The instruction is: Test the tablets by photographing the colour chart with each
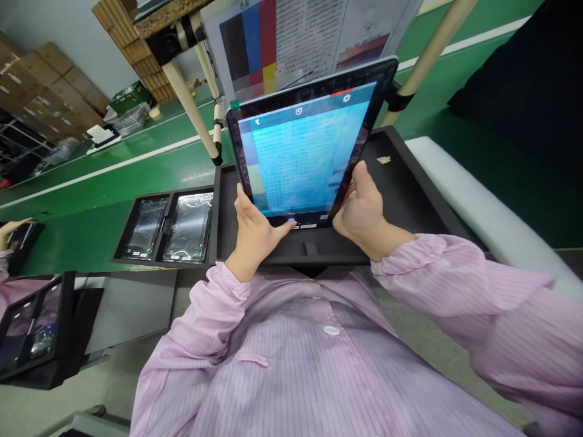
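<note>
A tablet [305, 152] is held up and tilted in front of me, its lit screen showing a bluish camera picture of printed text with icons along the top. My left hand [255, 230] grips its lower left corner, the thumb lying on the bottom bezel near a small lit button. At the lower right edge my right hand [364, 209] is closed round the frame, thumb up along the side; its other fingers are partly hidden. Behind the tablet hangs a sheet [310, 36] with colour blocks and printed text. Below lies a black tray [405, 182].
Left of me, a black two-slot tray [164, 258] holds two film-covered tablets on the green bench [82, 237]. Cream pipe posts [189, 106] stand close beside the tablet. White foam [483, 206] lies at right. Another person's hand [16, 226] shows far left, above more trays [68, 328].
</note>
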{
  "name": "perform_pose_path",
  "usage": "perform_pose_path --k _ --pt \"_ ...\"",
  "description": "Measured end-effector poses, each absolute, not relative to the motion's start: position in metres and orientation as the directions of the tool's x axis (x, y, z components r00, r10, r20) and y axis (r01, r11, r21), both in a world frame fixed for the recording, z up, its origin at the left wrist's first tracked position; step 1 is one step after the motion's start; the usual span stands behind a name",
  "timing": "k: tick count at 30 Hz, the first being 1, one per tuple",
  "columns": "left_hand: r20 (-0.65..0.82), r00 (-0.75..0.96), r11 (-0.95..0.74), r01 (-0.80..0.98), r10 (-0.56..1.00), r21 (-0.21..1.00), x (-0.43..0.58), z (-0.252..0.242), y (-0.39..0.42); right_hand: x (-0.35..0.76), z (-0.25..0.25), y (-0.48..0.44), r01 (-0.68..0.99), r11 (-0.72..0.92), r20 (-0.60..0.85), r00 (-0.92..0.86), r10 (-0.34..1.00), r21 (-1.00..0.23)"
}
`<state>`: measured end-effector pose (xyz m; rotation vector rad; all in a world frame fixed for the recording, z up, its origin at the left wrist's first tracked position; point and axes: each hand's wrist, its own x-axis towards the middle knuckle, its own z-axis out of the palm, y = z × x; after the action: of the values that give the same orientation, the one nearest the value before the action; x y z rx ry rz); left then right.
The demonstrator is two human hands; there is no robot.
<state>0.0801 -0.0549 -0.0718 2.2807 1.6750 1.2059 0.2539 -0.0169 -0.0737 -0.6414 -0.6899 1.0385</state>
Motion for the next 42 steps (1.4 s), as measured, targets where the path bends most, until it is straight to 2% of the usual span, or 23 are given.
perform_pose_path --k 13,42 --pt "0.559 0.087 -0.426 0.745 0.825 0.513 0.0796 -0.0752 -0.0496 0.2491 -0.0716 -0.0136 -0.543 0.426 0.265 0.351 0.898 -0.724" --pt "0.604 0.102 -0.444 0.775 0.79 0.45 0.0792 -0.0759 -0.0498 0.2481 -0.0709 -0.0131 -0.548 0.432 0.275 0.347 0.897 -0.717"
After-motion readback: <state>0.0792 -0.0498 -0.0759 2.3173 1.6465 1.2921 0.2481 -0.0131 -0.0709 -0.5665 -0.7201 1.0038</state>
